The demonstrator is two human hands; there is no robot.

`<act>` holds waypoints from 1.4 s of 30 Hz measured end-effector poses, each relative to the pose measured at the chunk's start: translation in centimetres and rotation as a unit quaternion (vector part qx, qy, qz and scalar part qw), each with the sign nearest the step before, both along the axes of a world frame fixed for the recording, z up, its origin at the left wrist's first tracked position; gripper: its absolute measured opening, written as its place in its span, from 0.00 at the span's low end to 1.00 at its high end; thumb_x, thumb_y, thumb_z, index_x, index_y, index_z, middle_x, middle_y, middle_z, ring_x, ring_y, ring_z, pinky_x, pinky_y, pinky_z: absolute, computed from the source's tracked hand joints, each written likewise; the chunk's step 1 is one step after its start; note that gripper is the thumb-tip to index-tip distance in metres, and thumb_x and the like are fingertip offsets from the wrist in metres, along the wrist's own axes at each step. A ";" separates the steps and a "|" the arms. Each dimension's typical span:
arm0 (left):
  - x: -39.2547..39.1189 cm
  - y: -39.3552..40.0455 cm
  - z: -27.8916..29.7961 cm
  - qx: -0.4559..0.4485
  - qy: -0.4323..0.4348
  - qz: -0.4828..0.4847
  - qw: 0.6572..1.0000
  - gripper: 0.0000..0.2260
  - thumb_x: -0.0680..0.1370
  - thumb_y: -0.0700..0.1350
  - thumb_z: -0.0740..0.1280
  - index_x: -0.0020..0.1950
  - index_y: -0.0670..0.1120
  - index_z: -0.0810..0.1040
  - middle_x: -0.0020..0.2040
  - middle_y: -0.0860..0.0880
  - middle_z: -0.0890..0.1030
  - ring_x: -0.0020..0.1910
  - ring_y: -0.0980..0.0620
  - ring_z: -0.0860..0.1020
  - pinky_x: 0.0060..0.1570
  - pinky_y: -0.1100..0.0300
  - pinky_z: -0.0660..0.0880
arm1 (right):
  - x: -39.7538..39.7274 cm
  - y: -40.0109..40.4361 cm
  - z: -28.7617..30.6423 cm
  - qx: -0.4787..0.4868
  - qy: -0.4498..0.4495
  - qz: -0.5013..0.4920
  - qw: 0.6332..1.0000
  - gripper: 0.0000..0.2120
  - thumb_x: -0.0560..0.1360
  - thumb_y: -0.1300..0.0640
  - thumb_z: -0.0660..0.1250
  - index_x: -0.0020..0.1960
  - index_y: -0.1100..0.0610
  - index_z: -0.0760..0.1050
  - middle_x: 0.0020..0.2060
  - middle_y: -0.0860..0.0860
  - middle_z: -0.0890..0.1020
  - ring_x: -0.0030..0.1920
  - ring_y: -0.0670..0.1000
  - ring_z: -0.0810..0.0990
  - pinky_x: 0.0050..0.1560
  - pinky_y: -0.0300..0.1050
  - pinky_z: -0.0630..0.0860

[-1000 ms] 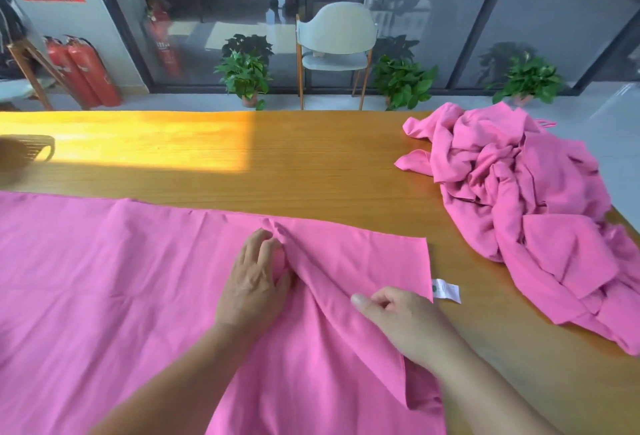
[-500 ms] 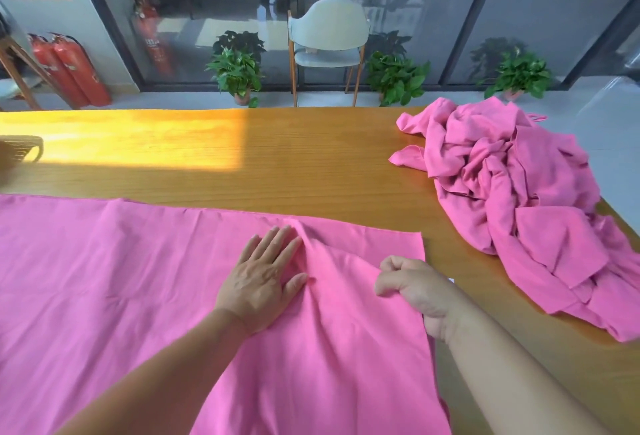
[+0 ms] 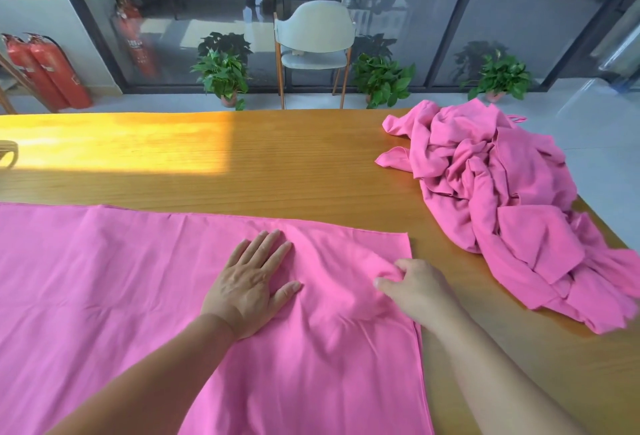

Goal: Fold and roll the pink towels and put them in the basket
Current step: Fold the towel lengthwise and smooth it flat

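Left hand (image 3: 249, 291) presses flat, fingers straight and spread, on the pink towel (image 3: 104, 278) spread over the worktop (image 3: 277, 164); right hand (image 3: 417, 287) pinches a fold near its right edge. A heap of pink towels (image 3: 502, 202) lies well apart.

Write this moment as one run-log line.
stage: smoothing | left hand: flat on spread towel | right hand: pinching its edge | pile: waiting

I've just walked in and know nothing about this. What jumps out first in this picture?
A big pink towel spread flat over the near side of the wooden table, with the left hand pressing flat on it and the right hand pinching the cloth near its right edge. On the table's far right lies a crumpled heap of pink towels. A strip of sunlight falls on the table's far left.
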State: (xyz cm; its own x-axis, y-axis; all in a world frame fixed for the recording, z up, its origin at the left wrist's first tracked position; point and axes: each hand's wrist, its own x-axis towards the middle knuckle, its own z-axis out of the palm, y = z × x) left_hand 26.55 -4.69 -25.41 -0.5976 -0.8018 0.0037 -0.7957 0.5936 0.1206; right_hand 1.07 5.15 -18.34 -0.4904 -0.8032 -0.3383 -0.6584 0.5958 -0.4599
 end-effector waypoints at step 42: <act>-2.3 -1.5 1.1 0.003 0.027 0.025 0.999 0.35 0.76 0.70 0.31 0.78 0.53 0.37 0.78 0.53 0.33 0.75 0.57 0.29 0.75 0.53 0.33 | -2.1 -3.9 -4.1 -0.234 0.177 -0.105 0.950 0.15 0.75 0.58 0.68 0.61 0.54 0.75 0.57 0.56 0.77 0.55 0.61 0.77 0.53 0.54 0.74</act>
